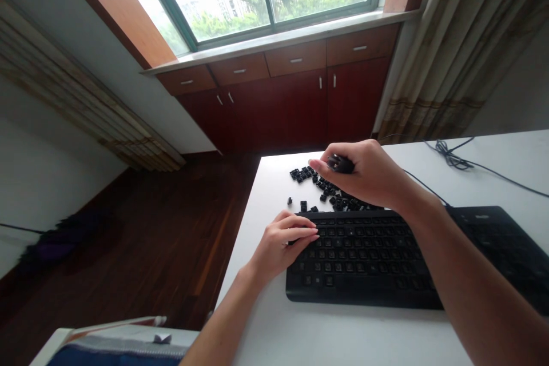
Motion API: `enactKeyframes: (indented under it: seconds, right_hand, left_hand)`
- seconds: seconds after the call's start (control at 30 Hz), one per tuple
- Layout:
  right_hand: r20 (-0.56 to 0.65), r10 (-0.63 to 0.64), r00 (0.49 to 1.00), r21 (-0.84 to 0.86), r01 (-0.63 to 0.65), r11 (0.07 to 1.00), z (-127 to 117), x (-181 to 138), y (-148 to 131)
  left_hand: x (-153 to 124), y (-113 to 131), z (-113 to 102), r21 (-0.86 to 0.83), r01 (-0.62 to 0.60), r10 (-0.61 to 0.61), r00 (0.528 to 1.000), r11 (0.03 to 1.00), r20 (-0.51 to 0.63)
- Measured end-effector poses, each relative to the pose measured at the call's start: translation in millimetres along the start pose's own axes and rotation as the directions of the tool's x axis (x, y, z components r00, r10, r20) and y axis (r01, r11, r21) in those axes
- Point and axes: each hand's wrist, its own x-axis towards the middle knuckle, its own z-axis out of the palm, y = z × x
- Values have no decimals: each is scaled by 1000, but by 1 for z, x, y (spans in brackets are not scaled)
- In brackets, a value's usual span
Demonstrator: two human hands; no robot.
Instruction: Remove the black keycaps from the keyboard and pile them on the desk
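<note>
A black keyboard [364, 286] with many bare key sockets lies on the white table. My left hand [289, 240] is over its upper left corner, thumb and fingertips pressed together at the key sockets; anything between them is hidden. Above the keyboard's back edge, my right hand [360, 168] is closed around a small black tool [341, 164] with a slotted end; most of it is inside the hand, so its kind is unclear. Many loose black keycaps [326, 187] are scattered behind the keyboard, partly below my right hand.
A bundled black cable [450, 155] lies on the table [501, 174] at the back right. The table's left edge drops to a dark wooden floor [171, 234]. Red-brown cabinets [274, 108] stand below the window. A chair-like frame with blue fabric [115, 354] is at lower left.
</note>
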Motion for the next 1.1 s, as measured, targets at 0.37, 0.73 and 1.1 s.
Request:
enactKeyframes:
  seconds: [0.37,0.73,1.1]
  right_hand:
    - [32,14,999,-1,-14,1000,-1,0,0]
    - [37,11,999,-7,-11,1000,-1,0,0]
    - [41,6,999,6,-6,1000,0,-2,0]
  left_hand:
    - [2,1,1,-31,73,-73,997,997,-3]
    - [2,2,0,-50,102,-102,995,993,13]
    - [-3,0,-12,-46,67,-65,997,997,43]
